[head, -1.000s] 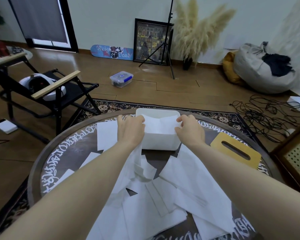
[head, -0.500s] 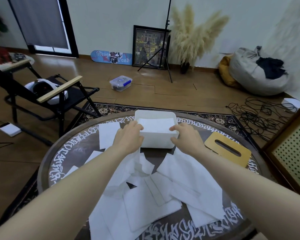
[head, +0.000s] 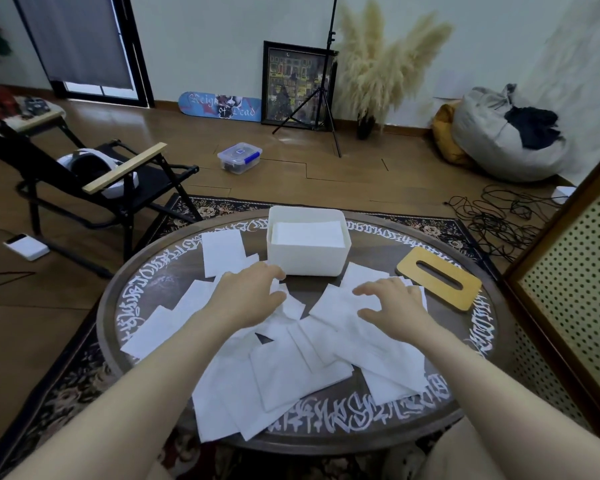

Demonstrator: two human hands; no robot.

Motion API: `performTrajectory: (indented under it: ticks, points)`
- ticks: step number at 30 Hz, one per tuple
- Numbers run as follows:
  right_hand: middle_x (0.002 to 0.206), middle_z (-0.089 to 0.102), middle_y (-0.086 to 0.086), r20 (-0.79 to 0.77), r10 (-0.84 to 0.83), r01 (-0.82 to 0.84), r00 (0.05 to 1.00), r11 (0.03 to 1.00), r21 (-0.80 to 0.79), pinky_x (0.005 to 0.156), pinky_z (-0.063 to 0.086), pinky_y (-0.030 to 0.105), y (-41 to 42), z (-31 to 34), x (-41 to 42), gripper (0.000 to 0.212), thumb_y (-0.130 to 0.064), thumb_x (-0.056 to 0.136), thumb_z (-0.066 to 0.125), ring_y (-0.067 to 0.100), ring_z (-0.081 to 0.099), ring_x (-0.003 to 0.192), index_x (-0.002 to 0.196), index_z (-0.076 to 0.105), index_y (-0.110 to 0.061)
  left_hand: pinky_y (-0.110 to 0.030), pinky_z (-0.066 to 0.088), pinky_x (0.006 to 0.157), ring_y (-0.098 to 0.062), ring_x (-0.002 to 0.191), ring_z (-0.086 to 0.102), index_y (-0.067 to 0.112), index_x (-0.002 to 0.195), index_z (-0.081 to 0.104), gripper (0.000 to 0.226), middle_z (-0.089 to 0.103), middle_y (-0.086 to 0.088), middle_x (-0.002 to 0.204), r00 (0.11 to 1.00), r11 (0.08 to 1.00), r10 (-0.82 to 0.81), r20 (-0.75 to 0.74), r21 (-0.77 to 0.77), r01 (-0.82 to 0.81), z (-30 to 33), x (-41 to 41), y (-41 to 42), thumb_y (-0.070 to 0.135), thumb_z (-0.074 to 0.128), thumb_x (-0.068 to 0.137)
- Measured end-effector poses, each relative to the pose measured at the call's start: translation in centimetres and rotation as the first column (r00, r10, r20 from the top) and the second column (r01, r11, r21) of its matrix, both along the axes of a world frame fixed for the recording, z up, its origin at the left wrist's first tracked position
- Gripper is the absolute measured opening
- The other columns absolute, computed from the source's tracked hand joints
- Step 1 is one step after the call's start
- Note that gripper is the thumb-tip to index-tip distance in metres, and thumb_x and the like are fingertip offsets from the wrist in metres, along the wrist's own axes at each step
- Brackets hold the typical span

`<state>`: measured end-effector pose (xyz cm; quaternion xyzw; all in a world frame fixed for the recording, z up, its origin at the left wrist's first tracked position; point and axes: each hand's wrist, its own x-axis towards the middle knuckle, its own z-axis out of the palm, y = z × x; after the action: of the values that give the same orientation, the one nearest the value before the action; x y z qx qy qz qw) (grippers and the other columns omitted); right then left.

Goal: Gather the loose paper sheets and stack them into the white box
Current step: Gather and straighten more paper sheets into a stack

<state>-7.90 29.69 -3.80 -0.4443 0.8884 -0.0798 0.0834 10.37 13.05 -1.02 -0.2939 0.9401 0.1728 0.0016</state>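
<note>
The round dark desk (head: pixel 146 289), ringed with white lettering, carries everything, and the head camera now takes in more of it and of the floor around it than a second ago. Loose paper sheets (head: pixel 284 379) lie scattered and overlapping across its middle and near edge, in much the same spread as before. The white box (head: pixel 307 259) stands at the far side of the desk, its place unchanged, with a flat stack of sheets (head: pixel 307 233) lying inside it, now uncovered. A wooden lid with a slot (head: pixel 439 277) lies flat to the right of the box. Both hands have left the box rim, where they were pressing paper in a second ago. The left hand (head: pixel 248 299) now rests palm down on the loose sheets just in front of the box's left corner, fingers loosely bent and gripping nothing that can be seen. The right hand (head: pixel 394 306) lies on the sheets in front of the box's right side, fingers (head: pixel 368 291) spread and straight, holding nothing.
</note>
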Motion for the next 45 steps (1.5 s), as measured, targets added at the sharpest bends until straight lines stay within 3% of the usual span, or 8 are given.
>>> performTrajectory:
  ticks: [12,18,27,31,39,45]
  points:
    - [0.125,0.054,-0.005,0.056,0.023,-0.025,0.998,0.999,0.044,0.101,0.032,0.038,2.8,-2.2,1.0,0.039,-0.034,0.093,0.057,0.017,0.042,0.123,0.131,0.05,-0.031,-0.031,0.037,0.096,-0.016,0.122,0.049,0.029,0.134,0.045,0.036,0.043,0.008,0.142,0.994,0.999,-0.02,0.111,0.037,0.016,-1.8,2.2,2.4,0.037,0.042,0.099]
    - [0.123,0.052,-0.001,0.055,0.01,-0.016,0.998,0.994,0.11,0.094,0.042,0.034,2.3,-3.5,0.9,0.053,-0.043,0.085,0.066,0.018,0.048,0.115,0.132,0.048,-0.026,-0.032,0.039,0.094,-0.017,0.12,0.05,0.028,0.133,0.047,0.035,0.045,0.006,0.141,0.991,0.999,-0.04,0.126,0.011,0.039,-1.8,1.9,2.7,0.037,0.043,0.099]
    - [0.132,0.04,0.001,-0.025,0.081,-0.074,0.996,0.975,0.208,0.099,0.033,0.037,1.9,-4.6,1.4,0.078,-0.056,0.074,0.069,0.021,0.037,0.125,0.138,0.037,-0.026,-0.031,0.04,0.093,-0.017,0.117,0.053,0.027,0.132,0.049,0.035,0.047,0.005,0.138,0.986,0.998,-0.063,0.157,0.003,0.064,-2.4,1.8,2.9,0.038,0.042,0.099]
    - [0.131,0.041,0.0,-0.059,0.029,-0.024,0.998,0.996,0.09,0.098,0.032,0.035,1.8,-4.6,0.9,0.063,-0.056,0.083,0.061,0.02,0.039,0.123,0.134,0.043,-0.023,-0.031,0.04,0.092,-0.017,0.117,0.053,0.027,0.132,0.049,0.035,0.047,0.005,0.138,0.986,0.998,-0.069,0.154,-0.003,0.071,-2.5,1.7,2.9,0.038,0.042,0.099]
    - [0.12,0.049,-0.002,-0.088,0.02,-0.012,0.996,0.996,0.09,0.093,0.034,0.033,1.1,-4.9,-0.4,0.04,-0.044,0.09,0.056,0.019,0.046,0.115,0.125,0.052,-0.026,-0.031,0.039,0.093,-0.019,0.119,0.051,0.027,0.131,0.049,0.034,0.046,0.005,0.139,0.987,0.997,-0.081,0.138,-0.001,0.082,-2.5,1.2,3.0,0.037,0.041,0.1]
    - [0.1,0.058,-0.001,0.058,-0.079,0.081,0.995,0.996,-0.04,0.077,0.04,0.03,1.2,-4.7,-0.9,0.014,-0.031,0.086,0.066,0.019,0.055,0.096,0.093,0.066,-0.018,-0.031,0.038,0.095,-0.019,0.12,0.05,0.026,0.131,0.049,0.034,0.046,0.005,0.139,0.987,0.996,-0.093,0.133,-0.001,0.094,-2.6,1.0,3.0,0.037,0.041,0.1]
